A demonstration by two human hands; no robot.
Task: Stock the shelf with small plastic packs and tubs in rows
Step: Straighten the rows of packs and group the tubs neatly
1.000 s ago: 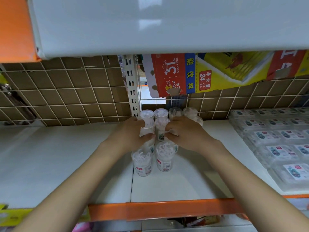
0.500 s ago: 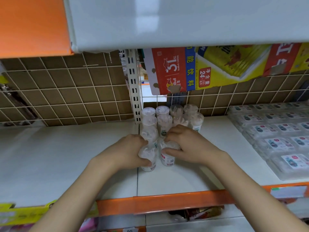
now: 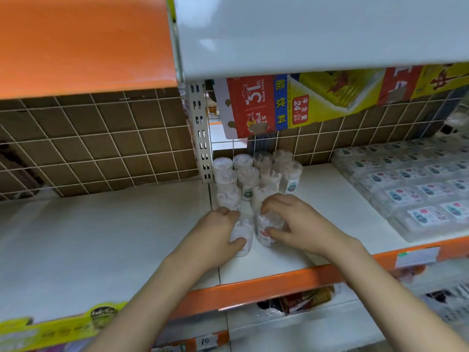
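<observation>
Several small clear plastic tubs (image 3: 256, 171) stand in rows on the white shelf (image 3: 330, 196), running from the back wire grid toward the front. My left hand (image 3: 215, 232) grips the front left tub (image 3: 242, 233), fingers and thumb curled round it. My right hand (image 3: 294, 219) grips the front right tub (image 3: 266, 231) beside it. Both front tubs stand upright on the shelf, close together. Flat clear plastic packs (image 3: 416, 189) with labels lie in rows at the right.
An orange shelf lip (image 3: 266, 288) runs along the front. A perforated metal upright (image 3: 200, 133) stands behind the tubs. A red and yellow carton (image 3: 291, 102) hangs behind the grid. The upper shelf's underside (image 3: 317, 29) overhangs. The left shelf bay (image 3: 101, 237) holds nothing.
Both hands have drawn back from the middle of the tub rows to the two front tubs and grip them. The view has shifted left and down.
</observation>
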